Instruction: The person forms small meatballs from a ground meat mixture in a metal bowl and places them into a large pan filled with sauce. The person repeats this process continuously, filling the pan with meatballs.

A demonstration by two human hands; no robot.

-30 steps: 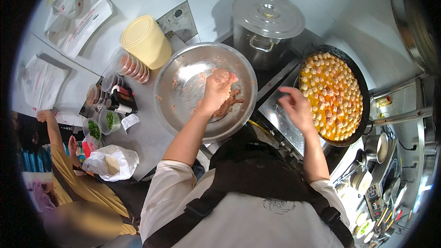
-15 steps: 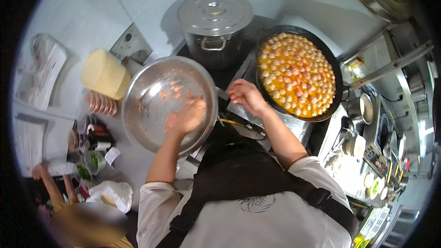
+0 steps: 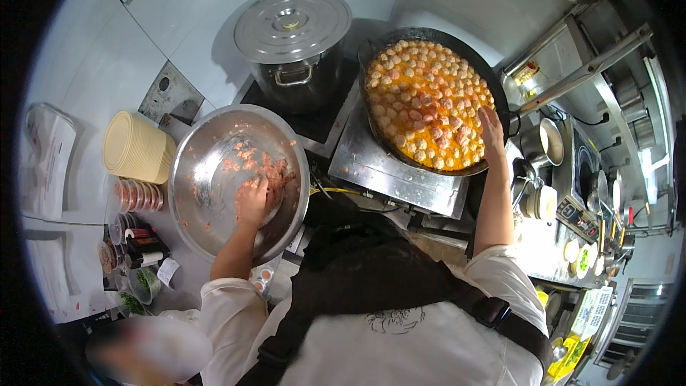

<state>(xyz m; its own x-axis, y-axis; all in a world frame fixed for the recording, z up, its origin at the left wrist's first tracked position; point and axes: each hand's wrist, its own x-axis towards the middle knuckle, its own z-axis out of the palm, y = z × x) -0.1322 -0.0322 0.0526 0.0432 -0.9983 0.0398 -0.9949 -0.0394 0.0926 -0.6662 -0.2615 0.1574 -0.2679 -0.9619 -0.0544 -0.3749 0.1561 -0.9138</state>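
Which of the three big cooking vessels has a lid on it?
The tall steel stockpot at the back; the mixing bowl and the wide black wok of meatballs are both uncovered.

The bowl point(image 3: 207, 193) is shiny silver steel, smeared inside with pink mince point(image 3: 268, 171), and the left hand point(image 3: 251, 200) in it is coated in the same pink. The wok point(image 3: 429, 104) is black, filled with pale tan balls point(image 3: 436, 111) in bright orange liquid, beside a silver-grey pot point(image 3: 294, 46) with a matching lid. The stack of lids point(image 3: 136, 146) is pale cream-yellow, the wall tiles point(image 3: 179, 7) white, the apron point(image 3: 371, 279) black over a white shirt point(image 3: 400, 347).
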